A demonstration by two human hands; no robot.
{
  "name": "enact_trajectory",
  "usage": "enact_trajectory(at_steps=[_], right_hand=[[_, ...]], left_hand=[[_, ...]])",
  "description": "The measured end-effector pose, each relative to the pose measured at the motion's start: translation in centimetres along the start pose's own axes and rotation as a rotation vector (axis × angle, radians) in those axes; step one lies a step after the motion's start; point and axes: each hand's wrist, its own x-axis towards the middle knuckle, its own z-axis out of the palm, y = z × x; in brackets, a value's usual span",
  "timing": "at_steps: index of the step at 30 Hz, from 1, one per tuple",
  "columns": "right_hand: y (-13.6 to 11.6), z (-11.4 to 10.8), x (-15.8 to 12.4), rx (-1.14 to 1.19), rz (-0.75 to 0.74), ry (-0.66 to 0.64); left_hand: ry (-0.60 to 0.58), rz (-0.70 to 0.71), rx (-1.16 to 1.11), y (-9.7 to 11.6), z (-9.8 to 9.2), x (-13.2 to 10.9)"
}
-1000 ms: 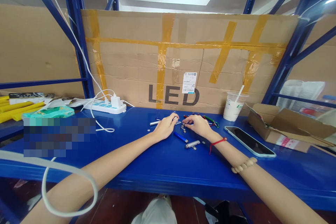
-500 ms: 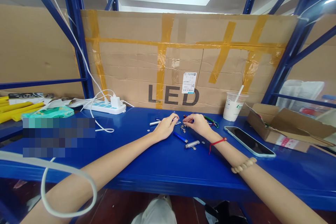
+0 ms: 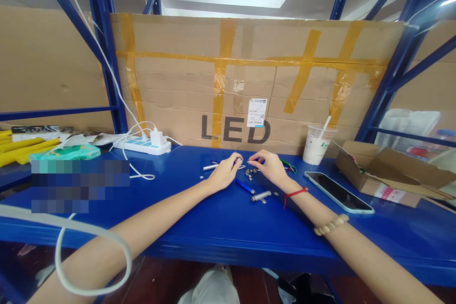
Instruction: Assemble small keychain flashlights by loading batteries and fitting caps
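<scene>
In the head view, my left hand (image 3: 227, 172) is closed, its thumb and fingers pinched round a small thing I cannot make out. My right hand (image 3: 270, 167) hovers just to its right, thumb and forefinger apart. Under the right fingertips lie several small metal clasps (image 3: 251, 172). A slim silver tube (image 3: 210, 167) sticks out left of my left hand. Nearer me are a blue tube (image 3: 245, 186) and a short silver cylinder (image 3: 261, 195) with a small metal piece beside it. A green carabiner (image 3: 290, 166) shows behind my right hand, partly hidden.
On the right are a phone (image 3: 338, 192), a plastic cup with a straw (image 3: 316, 145) and an open cardboard box (image 3: 374, 178). A white power strip (image 3: 142, 145) with cables stands back left. A tissue pack (image 3: 66, 151) lies farther left. Cardboard (image 3: 171, 90) closes off the back.
My right hand's thumb and forefinger have parted and lifted slightly off the metal clasps, which now show more fully. My left hand has stayed in place.
</scene>
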Motion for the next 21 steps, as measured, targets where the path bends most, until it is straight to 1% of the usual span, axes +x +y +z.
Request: enact_trajectory(at_steps=[6,10,14,21], right_hand=[[-0.5,-0.2,-0.2,-0.009,0.063,-0.028],[-0.7,-0.2,-0.2,0.002,0.06,-0.02],[-0.9,-0.2,-0.1,0.135,0.017,0.007],[-1.1,0.0,0.0,0.298,-0.016,0.001]], left_hand=[[0.005,0.001,0.018,-0.4,0.3,0.1],[0.011,0.02,0.031,-0.5,0.3,0.1],[0.005,0.055,0.033,-0.7,0.4,0.2],[-0.028,0.095,-0.003,-0.9,0.4,0.3]])
